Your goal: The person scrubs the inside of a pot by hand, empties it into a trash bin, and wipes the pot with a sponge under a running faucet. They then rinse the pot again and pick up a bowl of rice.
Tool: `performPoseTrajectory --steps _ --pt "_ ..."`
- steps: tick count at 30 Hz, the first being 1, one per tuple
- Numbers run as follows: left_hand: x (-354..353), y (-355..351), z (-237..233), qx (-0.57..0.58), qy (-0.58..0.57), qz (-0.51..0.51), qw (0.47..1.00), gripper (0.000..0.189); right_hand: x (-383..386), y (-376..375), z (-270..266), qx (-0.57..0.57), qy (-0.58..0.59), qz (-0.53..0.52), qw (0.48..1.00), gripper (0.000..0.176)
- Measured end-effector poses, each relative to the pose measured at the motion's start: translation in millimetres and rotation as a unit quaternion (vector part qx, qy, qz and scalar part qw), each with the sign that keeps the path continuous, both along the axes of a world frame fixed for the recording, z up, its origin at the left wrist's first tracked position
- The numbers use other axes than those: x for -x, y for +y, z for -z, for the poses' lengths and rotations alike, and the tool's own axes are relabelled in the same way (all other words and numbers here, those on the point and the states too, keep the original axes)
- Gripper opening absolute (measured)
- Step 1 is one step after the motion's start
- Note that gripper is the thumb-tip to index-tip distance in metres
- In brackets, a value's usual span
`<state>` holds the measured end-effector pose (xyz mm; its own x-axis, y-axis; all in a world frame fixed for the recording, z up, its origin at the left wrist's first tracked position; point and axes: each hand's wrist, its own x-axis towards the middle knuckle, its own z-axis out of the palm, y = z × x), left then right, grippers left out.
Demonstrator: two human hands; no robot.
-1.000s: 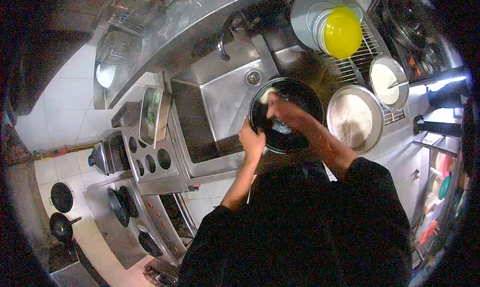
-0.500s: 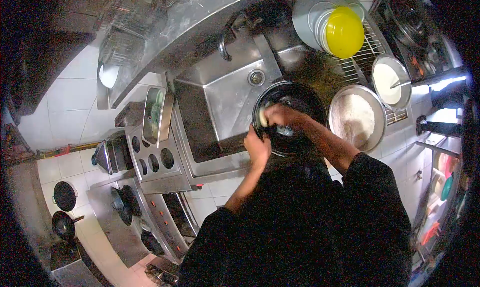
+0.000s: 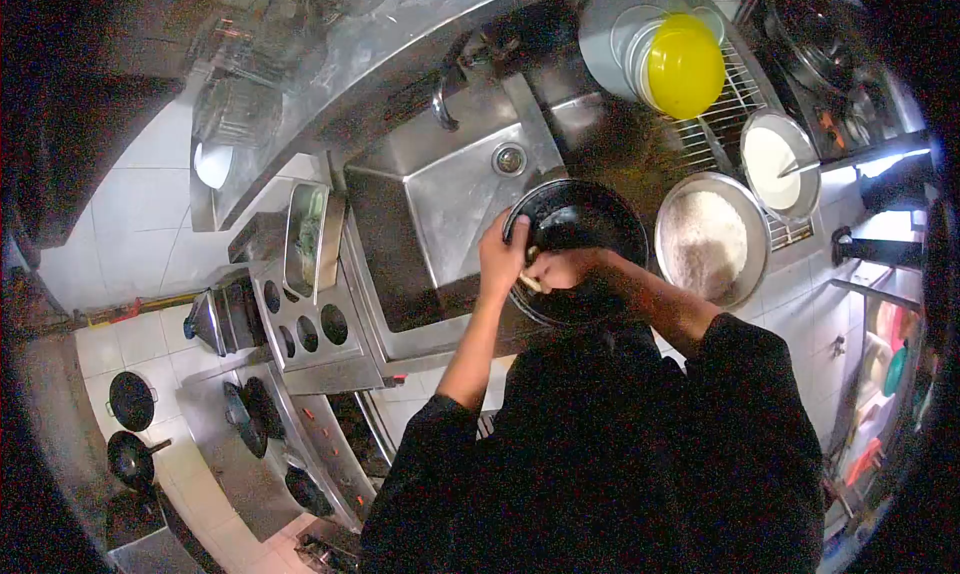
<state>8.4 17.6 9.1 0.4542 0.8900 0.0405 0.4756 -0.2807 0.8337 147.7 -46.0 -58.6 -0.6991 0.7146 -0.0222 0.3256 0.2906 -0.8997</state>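
A round black pan stands at the right end of the sink, near my body. My left hand is closed on its left rim, with the thumb over the edge. Inside the pan, by the lower left wall, my right hand is closed around a small pale item, too small to identify. To the right of the pan sits a metal bowl of white powder. A smaller bowl of white liquid with a utensil in it is beyond that.
The steel sink with its faucet is on the left. A yellow container stands on a wire rack at the back right. A tray rests on the counter at the left. Black pans are farther left.
My left hand has moved up along the pan's left rim. My right hand has moved down and slightly left inside the pan, with the pale item. The pan sits slightly lower.
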Motion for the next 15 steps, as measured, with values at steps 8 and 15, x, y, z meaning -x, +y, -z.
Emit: performPoseTrajectory --steps 8,15 --pt "4.0 -26.8 -21.4 -0.055 0.101 -0.032 0.993 0.035 26.6 -2.9 -6.1 0.182 0.156 0.432 0.87 0.036" --pt "5.1 -37.2 -10.3 -0.115 0.1 -0.076 0.985 0.014 25.7 -7.6 10.5 0.075 0.188 0.352 0.914 0.052"
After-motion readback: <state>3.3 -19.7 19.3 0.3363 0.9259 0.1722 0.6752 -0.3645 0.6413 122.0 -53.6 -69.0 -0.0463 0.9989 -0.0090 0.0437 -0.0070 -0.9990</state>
